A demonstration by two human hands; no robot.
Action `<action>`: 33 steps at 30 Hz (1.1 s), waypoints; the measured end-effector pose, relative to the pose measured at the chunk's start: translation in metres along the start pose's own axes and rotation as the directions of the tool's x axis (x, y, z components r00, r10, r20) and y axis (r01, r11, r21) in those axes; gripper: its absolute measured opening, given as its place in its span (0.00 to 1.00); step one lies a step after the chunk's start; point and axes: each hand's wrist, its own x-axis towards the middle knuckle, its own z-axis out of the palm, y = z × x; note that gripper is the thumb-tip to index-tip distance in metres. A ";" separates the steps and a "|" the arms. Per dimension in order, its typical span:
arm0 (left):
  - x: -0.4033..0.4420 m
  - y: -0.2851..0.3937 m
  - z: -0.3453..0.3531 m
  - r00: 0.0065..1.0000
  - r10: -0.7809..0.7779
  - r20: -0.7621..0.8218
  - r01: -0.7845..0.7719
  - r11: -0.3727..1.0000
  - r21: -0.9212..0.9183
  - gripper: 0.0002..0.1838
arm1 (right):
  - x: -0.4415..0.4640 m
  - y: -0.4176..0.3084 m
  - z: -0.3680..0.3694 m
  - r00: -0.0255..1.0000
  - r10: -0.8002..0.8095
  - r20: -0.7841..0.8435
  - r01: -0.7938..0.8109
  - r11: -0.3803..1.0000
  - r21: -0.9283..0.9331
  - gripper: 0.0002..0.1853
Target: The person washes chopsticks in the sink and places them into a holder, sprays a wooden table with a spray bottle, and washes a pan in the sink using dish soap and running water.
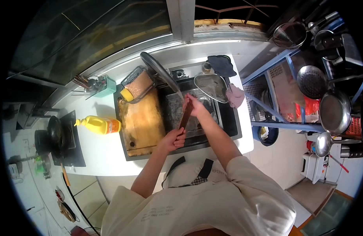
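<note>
Over the dark sink (231,124), both hands hold a reddish-brown bundle of chopsticks (185,118), slanted from lower left to upper right. My left hand (174,140) is closed round its near end. Near the far end, my right hand (194,105) wraps its fingers round the sticks, just below the mouth of the tap (159,70). Water seems to run from the tap onto that end. A wooden cutting board (141,122) lies across the sink's left part, beside my left hand. To the right, a wire-mesh drain basket (211,86) rests at the sink's far edge.
A yellow detergent bottle (98,124) lies or stands left of the board. Behind it are a teal utensil holder (105,87) and a rack with sponges (139,83). A pink cloth (235,96) hangs at the right rim. Pans (335,110) hang on a blue rack at right.
</note>
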 end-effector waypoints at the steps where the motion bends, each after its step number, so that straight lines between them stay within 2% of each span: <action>1: -0.002 0.000 -0.001 1.000 0.002 0.000 -0.002 1.000 0.022 0.13 | -0.001 0.003 0.002 1.000 -0.020 0.016 0.019 0.999 0.029 0.12; 3: -0.004 0.003 -0.003 1.000 0.002 0.003 -0.002 0.999 0.050 0.13 | -0.001 0.016 0.007 0.997 -0.070 0.038 0.068 0.997 0.039 0.13; 4: -0.002 0.007 -0.006 0.999 0.050 -0.006 -0.049 0.996 0.072 0.12 | -0.004 0.029 0.009 0.994 -0.098 0.044 0.098 0.995 0.016 0.14; 5: 0.001 0.008 -0.008 0.995 0.098 -0.014 -0.096 0.991 0.092 0.12 | -0.016 0.046 0.016 0.991 0.077 0.106 -0.080 0.997 0.017 0.15; 6: 0.003 0.007 -0.008 0.995 0.096 -0.012 -0.094 0.991 0.092 0.12 | -0.011 0.058 0.013 0.928 0.322 0.187 -0.348 0.929 0.127 0.16; 8: 0.009 0.005 -0.008 0.986 0.103 -0.133 -0.093 0.993 0.077 0.12 | -0.006 0.058 0.008 0.916 0.390 0.094 -0.399 0.910 0.113 0.16; 12: -0.001 0.001 0.003 0.976 0.137 -0.169 -0.107 0.979 0.175 0.13 | 0.009 0.031 0.011 0.954 0.288 0.078 -0.295 0.950 0.104 0.17; 14: -0.013 0.002 0.011 0.976 0.094 -0.197 -0.053 0.978 0.203 0.13 | 0.019 0.017 0.007 0.975 0.204 0.084 -0.218 0.949 0.226 0.19; 15: -0.018 0.002 0.006 0.975 0.094 -0.201 -0.051 0.977 0.208 0.13 | 0.015 0.025 0.007 0.966 0.202 0.159 -0.239 0.935 0.261 0.21; 16: -0.022 0.003 0.000 0.982 0.091 -0.163 -0.055 0.974 0.218 0.13 | 0.012 0.030 0.008 0.966 0.199 0.163 -0.237 0.936 0.262 0.21; 18: -0.024 0.006 -0.011 0.989 0.087 -0.121 -0.058 0.972 0.226 0.13 | 0.007 0.037 0.009 0.978 0.090 0.188 -0.127 0.972 0.198 0.22; 20: -0.026 0.005 -0.021 0.956 0.181 -0.232 -0.103 0.944 0.314 0.15 | 0.002 0.041 0.010 0.984 0.082 0.159 -0.110 0.979 0.174 0.22; 22: -0.024 0.000 -0.024 0.936 0.216 -0.277 -0.105 0.925 0.364 0.17 | -0.005 0.044 0.013 0.999 0.010 0.033 -0.013 0.995 0.096 0.19; 24: -0.020 -0.003 -0.024 0.915 0.254 -0.315 -0.107 0.903 0.416 0.18 | -0.010 0.048 0.016 0.999 0.021 0.047 -0.023 0.999 0.037 0.17; 26: -0.018 -0.003 -0.023 0.895 0.330 -0.300 -0.124 0.830 0.544 0.21 | -0.014 0.055 0.018 0.997 0.033 0.064 -0.031 0.999 -0.023 0.16; 28: -0.016 0.000 -0.026 0.903 0.333 -0.272 -0.151 0.838 0.524 0.21 | -0.017 0.066 0.014 0.996 0.015 0.083 0.000 0.984 -0.177 0.15; 30: -0.016 0.005 -0.024 0.911 0.336 -0.240 -0.180 0.846 0.502 0.22 | -0.013 0.062 0.008 0.995 0.031 0.093 -0.015 0.984 -0.175 0.15; 32: -0.023 0.008 -0.019 0.951 0.275 -0.141 -0.211 0.910 0.357 0.22 | -0.007 0.058 -0.003 0.997 0.065 0.052 -0.051 0.970 -0.237 0.12; 33: -0.024 0.009 -0.014 0.951 0.274 -0.141 -0.209 0.910 0.357 0.22 | -0.012 0.057 -0.001 0.997 0.064 0.051 -0.050 0.971 -0.236 0.12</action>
